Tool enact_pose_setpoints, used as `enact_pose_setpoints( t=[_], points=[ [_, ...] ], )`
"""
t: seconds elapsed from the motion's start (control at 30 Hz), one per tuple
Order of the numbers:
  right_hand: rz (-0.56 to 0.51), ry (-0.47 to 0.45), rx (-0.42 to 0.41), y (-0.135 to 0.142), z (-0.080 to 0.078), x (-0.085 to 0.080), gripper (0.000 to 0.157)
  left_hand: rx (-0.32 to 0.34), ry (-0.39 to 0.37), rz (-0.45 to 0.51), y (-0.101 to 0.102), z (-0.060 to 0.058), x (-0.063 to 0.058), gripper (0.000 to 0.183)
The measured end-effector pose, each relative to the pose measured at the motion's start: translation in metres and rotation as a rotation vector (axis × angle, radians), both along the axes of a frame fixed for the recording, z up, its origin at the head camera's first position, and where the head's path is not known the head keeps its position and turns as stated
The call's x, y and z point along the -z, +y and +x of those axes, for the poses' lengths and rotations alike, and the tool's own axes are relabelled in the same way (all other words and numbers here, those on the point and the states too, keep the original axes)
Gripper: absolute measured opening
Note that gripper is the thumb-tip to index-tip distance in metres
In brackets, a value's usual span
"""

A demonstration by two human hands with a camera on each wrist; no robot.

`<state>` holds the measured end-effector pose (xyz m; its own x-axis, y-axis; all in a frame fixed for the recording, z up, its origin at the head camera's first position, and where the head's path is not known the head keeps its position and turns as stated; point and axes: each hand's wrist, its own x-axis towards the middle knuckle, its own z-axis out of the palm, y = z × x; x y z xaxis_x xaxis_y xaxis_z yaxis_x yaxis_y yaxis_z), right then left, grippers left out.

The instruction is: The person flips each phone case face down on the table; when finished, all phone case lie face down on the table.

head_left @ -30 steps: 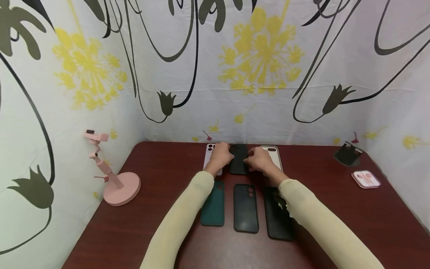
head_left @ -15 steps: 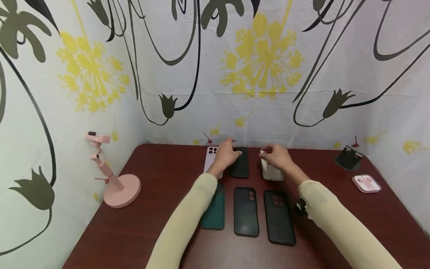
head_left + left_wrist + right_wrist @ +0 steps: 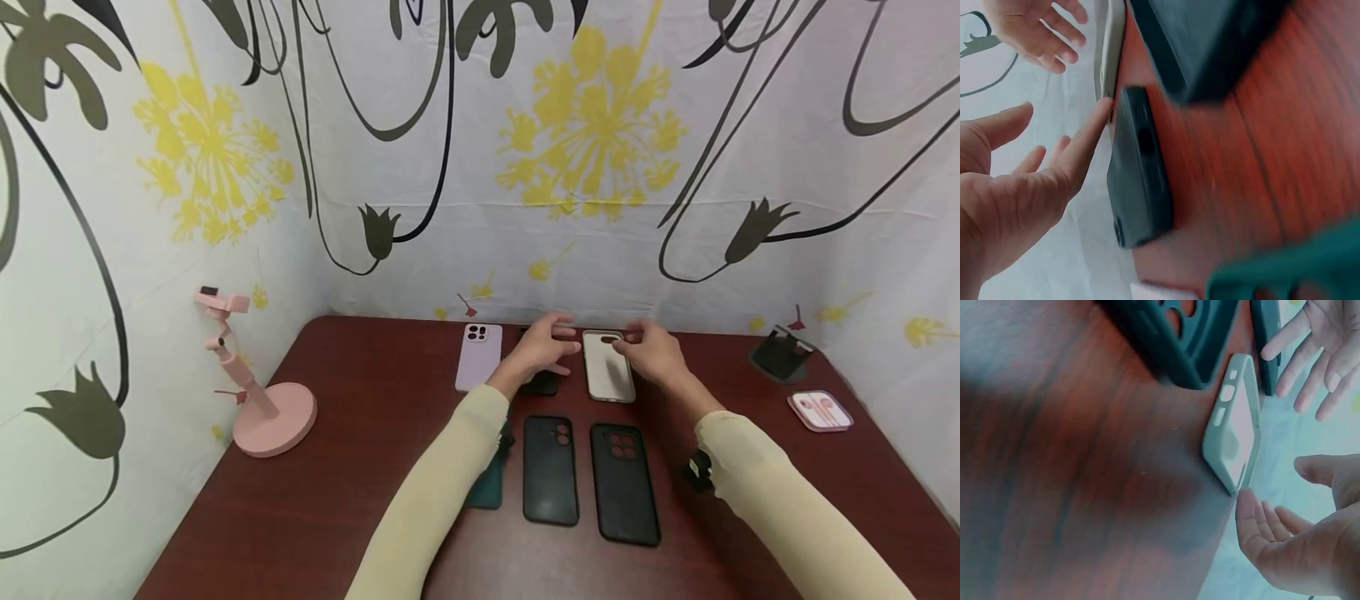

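Six phone cases lie on the table in two rows. In the head view my left hand [image 3: 542, 346] is above the black case [image 3: 542, 383] in the back row, hiding most of it, its fingers spread toward the cream case [image 3: 609, 375]. My right hand [image 3: 654, 352] is at the cream case's right edge. The right wrist view shows that case [image 3: 1215, 440] with its hollow side up and the right fingertips [image 3: 1245, 499] right at its corner. Both hands have relaxed fingers and grip nothing. A lilac case [image 3: 477, 358] lies left of the black one.
In the front row are a teal case [image 3: 487, 487], partly under the left sleeve, a dark case [image 3: 551, 475] and a larger black case [image 3: 624, 492]. A pink stand [image 3: 273, 421] is at left; a black stand [image 3: 780, 354] and an earphone box [image 3: 820, 411] are at right.
My left hand has moved right from beside the lilac case to over the black case. My right hand reached the cream case's top, then shifted to its right edge, fingers loosened.
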<state>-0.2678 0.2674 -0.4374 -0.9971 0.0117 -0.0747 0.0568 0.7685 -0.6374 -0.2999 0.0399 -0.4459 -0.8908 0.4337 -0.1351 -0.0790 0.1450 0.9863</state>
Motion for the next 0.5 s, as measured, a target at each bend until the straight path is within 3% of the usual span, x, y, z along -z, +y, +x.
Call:
enact_pose_setpoints(
  t=[0.37, 0.5],
  points=[
    [-0.077, -0.056, 0.024, 0.006, 0.003, 0.013, 0.064, 0.043, -0.188, 0.092, 0.009, 0.003, 0.003, 0.057],
    [-0.086, -0.084, 0.036, 0.006, 0.004, 0.013, 0.065, 0.041, -0.218, 0.102, 0.014, 0.005, 0.002, 0.058]
  ],
)
